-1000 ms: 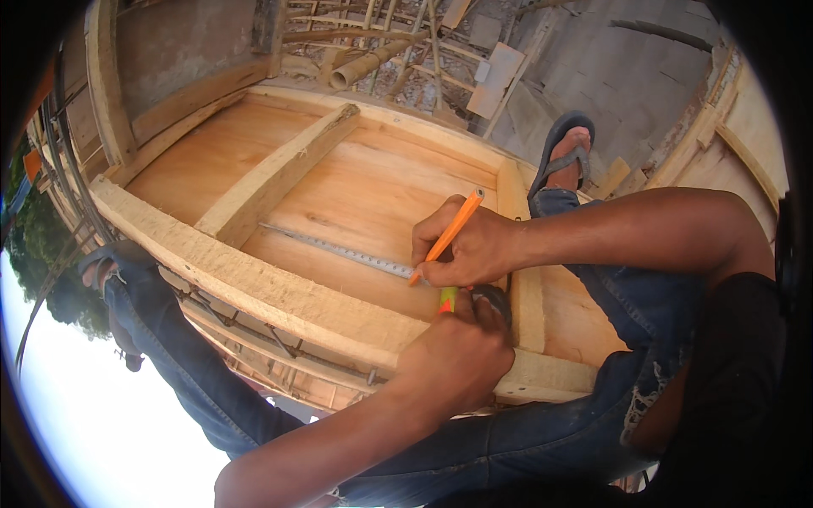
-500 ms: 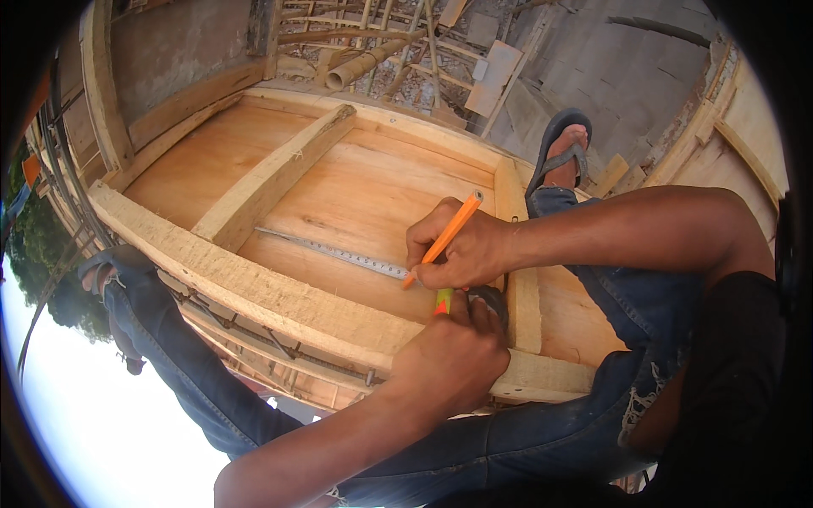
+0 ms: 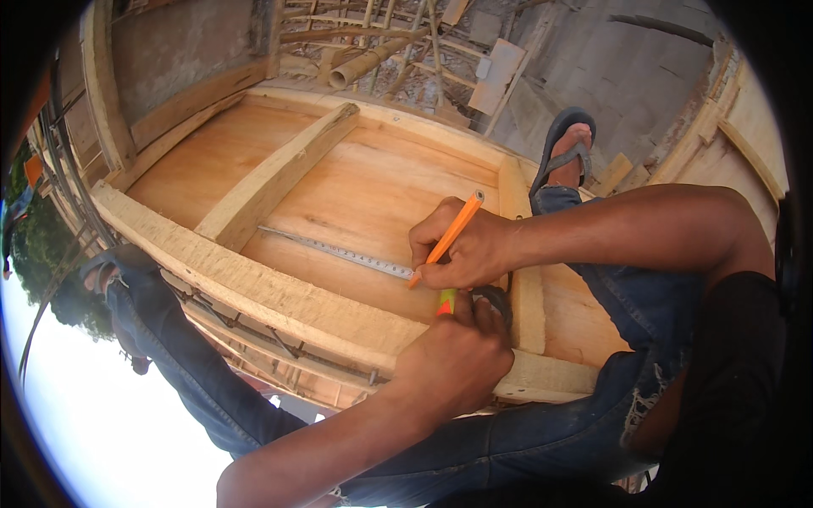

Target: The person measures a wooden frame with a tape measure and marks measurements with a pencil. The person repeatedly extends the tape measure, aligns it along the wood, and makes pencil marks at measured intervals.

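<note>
One tape blade (image 3: 360,257) (finely numbered)

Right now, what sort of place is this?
Most likely an outdoor construction site: a rough timber frame around plywood-like panels, a thick bamboo pole beyond it, and a tape measure drawn out under an orange pencil in the right hand.

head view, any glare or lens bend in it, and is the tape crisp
In the head view, the sky at lower left is blown out to white; in the same view, the near wooden rail looks bowed and the corners go black; also there, the measuring tape shows readable marks near the orange pencil, softer toward its far end.
</note>
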